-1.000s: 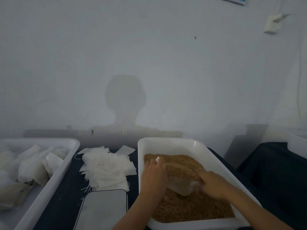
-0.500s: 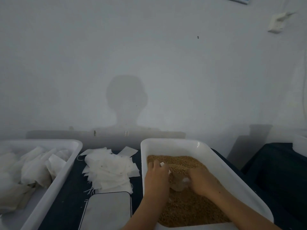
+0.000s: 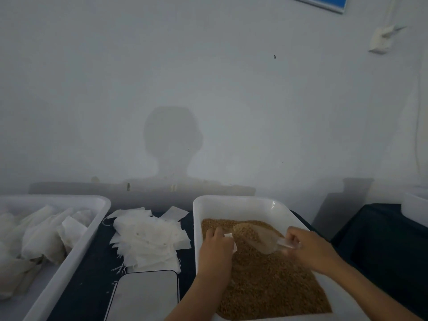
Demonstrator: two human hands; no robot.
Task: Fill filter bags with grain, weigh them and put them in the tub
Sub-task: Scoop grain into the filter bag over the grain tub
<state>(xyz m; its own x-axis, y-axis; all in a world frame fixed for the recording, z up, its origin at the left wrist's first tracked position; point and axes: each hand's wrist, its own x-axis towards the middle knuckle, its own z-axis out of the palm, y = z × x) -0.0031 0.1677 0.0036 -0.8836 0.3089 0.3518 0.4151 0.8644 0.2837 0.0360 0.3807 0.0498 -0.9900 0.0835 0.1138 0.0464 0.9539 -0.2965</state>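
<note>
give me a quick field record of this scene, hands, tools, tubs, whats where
left hand: over the grain, pinching a white filter bag
right hand: grips the handle of a clear scoop
scoop: loaded with grain, its mouth aimed at the bag
grain tub: white, holds brown grain
empty bags: loose pile on the dark table, left of the grain tub
scale: flat plate, nearer than the pile, nothing on it
left tub: white, holds white bags; whether they are filled is unclear

Pretty dim and hazy overall, kinda washed-out grey. Light's coming from behind, throwing a head-and-shoulders shadow (image 3: 172,144) on the wall (image 3: 254,100). Edges bend, wide-angle style.
</note>
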